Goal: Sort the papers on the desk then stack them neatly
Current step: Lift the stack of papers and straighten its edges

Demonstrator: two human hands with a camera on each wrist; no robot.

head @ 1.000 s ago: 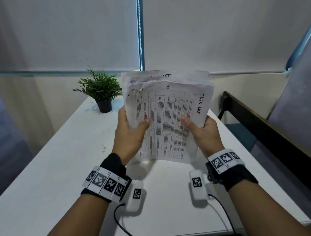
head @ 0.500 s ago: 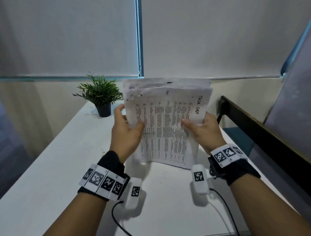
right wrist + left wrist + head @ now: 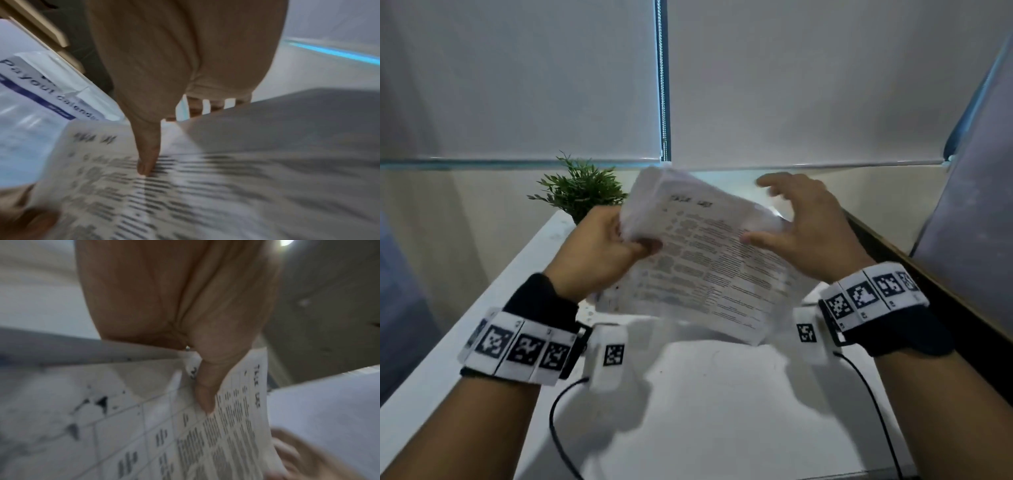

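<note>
White printed papers (image 3: 709, 267) tilt above the bench (image 3: 688, 411), left hand (image 3: 599, 253) pinching one edge while the open right hand (image 3: 804, 233) steadies them for squaring.

Dim, cool indoor light. Soft shadows on table (image 3: 722, 411) beneath papers (image 3: 705, 267). Wrist views heavily motion-blurred; head view bowed at edges.

White worktop (image 3: 465, 342) against cream wall (image 3: 448, 212). Two pale roller blinds (image 3: 517, 78) drawn, bead chain (image 3: 661, 85) hanging between. Small green potted plant (image 3: 580, 192) at worktop's far edge. Dark wood-trimmed partition (image 3: 941, 291) on right. Light dim, bluish.
</note>
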